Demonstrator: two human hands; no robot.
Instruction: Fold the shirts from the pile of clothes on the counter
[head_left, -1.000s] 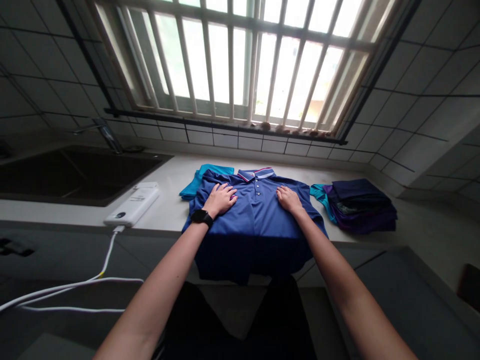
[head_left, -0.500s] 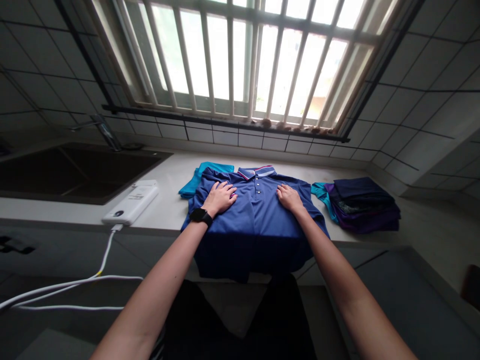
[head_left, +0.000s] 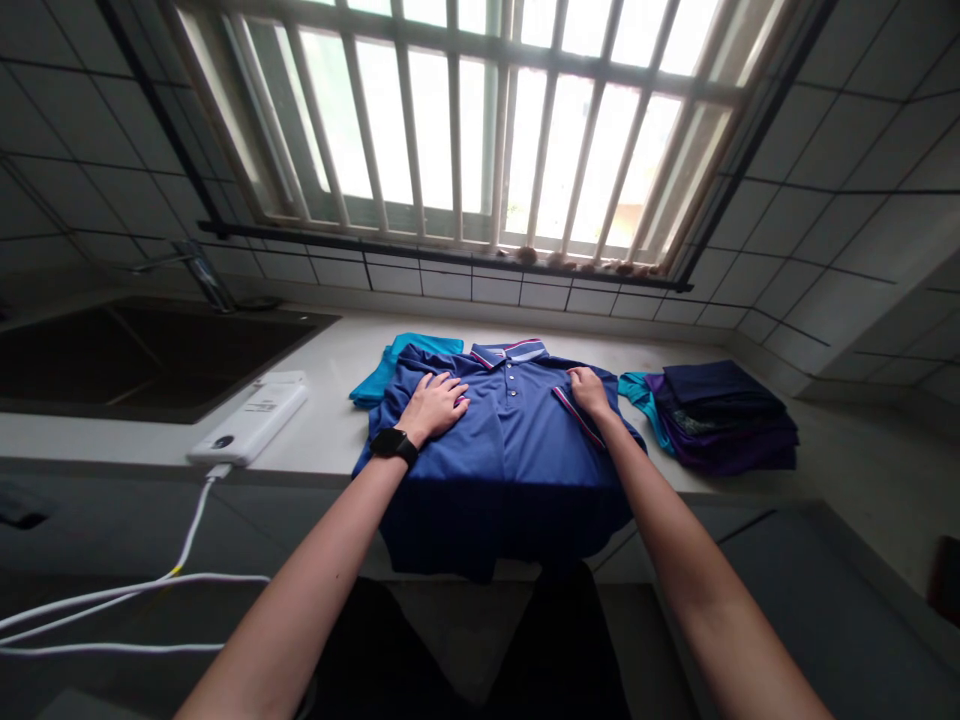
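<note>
A blue polo shirt [head_left: 499, 440] lies front up on the counter, its striped collar [head_left: 510, 352] toward the window and its lower part hanging over the front edge. My left hand [head_left: 435, 405], with a black watch on the wrist, rests flat on the shirt's left side, fingers stretched. On the right side, my right hand [head_left: 589, 390] has its fingers closed on the shirt's fabric. The striped cuff [head_left: 577, 415] of the right sleeve lies turned inward across the chest, partly under that hand. Teal cloth [head_left: 379, 375] shows from beneath the shirt's left shoulder.
A stack of folded dark and purple clothes [head_left: 724, 415] sits to the right on the counter. On the left are a white power bank [head_left: 251, 420] with a white cable [head_left: 196, 520], a dark sink [head_left: 165, 350] and a tap [head_left: 202, 275]. A barred window [head_left: 465, 130] stands behind.
My right hand has gone from lying on the shirt to gripping its right side, and the sleeve's striped cuff now shows folded inward. My left hand stays on the shirt.
</note>
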